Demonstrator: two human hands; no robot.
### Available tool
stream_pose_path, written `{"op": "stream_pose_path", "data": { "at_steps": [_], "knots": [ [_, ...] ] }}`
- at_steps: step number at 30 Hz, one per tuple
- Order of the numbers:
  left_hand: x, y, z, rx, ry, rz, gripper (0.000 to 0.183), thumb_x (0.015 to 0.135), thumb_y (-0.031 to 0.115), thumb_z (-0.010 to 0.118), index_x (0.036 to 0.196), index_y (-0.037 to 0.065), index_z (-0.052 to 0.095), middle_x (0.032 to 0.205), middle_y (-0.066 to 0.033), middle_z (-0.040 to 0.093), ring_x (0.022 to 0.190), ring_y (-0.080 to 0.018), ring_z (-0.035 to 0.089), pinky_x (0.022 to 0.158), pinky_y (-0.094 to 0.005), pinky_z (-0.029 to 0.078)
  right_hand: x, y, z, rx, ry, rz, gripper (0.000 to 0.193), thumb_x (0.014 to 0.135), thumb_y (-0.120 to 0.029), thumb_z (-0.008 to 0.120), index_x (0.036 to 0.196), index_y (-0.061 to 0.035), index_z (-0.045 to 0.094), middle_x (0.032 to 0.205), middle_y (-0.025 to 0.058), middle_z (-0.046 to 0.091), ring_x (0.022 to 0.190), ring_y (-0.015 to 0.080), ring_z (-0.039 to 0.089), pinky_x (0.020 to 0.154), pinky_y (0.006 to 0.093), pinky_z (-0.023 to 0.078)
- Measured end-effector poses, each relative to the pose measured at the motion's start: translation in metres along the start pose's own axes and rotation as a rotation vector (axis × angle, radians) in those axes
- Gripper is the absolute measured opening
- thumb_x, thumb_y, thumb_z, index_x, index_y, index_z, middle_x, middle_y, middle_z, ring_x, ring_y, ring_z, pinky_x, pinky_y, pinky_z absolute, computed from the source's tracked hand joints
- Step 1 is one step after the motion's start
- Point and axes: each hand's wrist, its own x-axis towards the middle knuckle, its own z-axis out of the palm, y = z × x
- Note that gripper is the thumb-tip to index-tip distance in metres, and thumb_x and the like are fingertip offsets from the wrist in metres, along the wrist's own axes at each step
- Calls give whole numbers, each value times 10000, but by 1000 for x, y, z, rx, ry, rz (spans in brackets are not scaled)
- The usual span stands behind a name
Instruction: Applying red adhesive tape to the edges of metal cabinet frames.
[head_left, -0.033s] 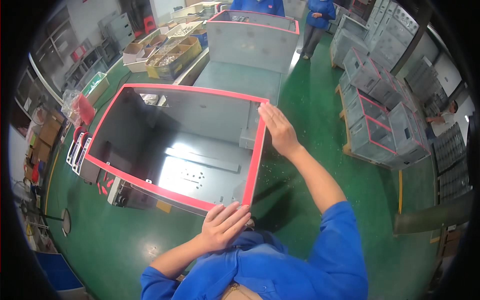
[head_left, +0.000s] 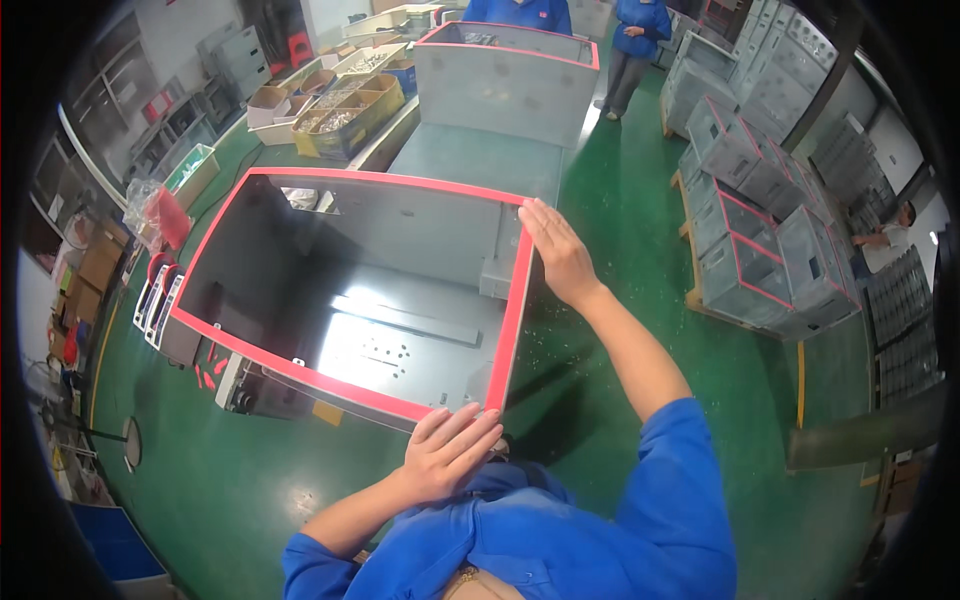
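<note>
In front of me stands a large grey metal cabinet (head_left: 400, 215), its open side facing up. Red tape or edging strip (head_left: 310, 377) runs around the rim, and inside I see a shiny floor with small holes. My left hand (head_left: 450, 452) rests its outstretched fingers on the near right corner of the rim. At the far right corner, my right hand (head_left: 562, 255) lies with straight fingers on the red strip (head_left: 512, 325). Neither hand is wrapped round anything. The undersides of the fingers are hidden.
Beyond stands another grey cabinet (head_left: 500, 95) with a red rim, a person in blue (head_left: 520, 12) behind it. Bins of small parts (head_left: 345, 118) sit at the far left. Stacked cabinets (head_left: 745, 250) on pallets line the right. Another person (head_left: 635, 45) stands farther back.
My right hand has shifted very slightly toward the far end of the rim. My left hand and the cabinet look unmoved.
</note>
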Motion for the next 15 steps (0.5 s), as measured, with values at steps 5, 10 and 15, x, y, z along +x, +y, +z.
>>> {"op": "stream_pose_path", "data": {
  "at_steps": [5,10,15],
  "knots": [
    [-2,3,-1,-38,0,-30,350,746,156,616,1082,63,576,1170,-71,558,1076,-204,522,996,-370,253,11,17,16,36,-55,114,425,796,18,388,1218,23,436,1256,180,453,1192,306,413,1007,378,332],
    [-3,5,-2,-19,10,-27,393,730,168,626,1102,56,565,1182,-71,546,1091,-207,512,991,-389,259,13,8,16,-63,-52,144,425,803,0,385,1225,22,432,1269,187,439,1203,310,400,1016,383,314],
    [-12,5,6,-25,93,0,455,665,200,680,1079,41,578,1082,-97,550,1015,-267,525,958,-441,286,-11,-44,-9,-4,-36,80,437,797,27,381,1232,24,426,1282,193,424,1211,321,388,1015,403,312]
  ]
}}
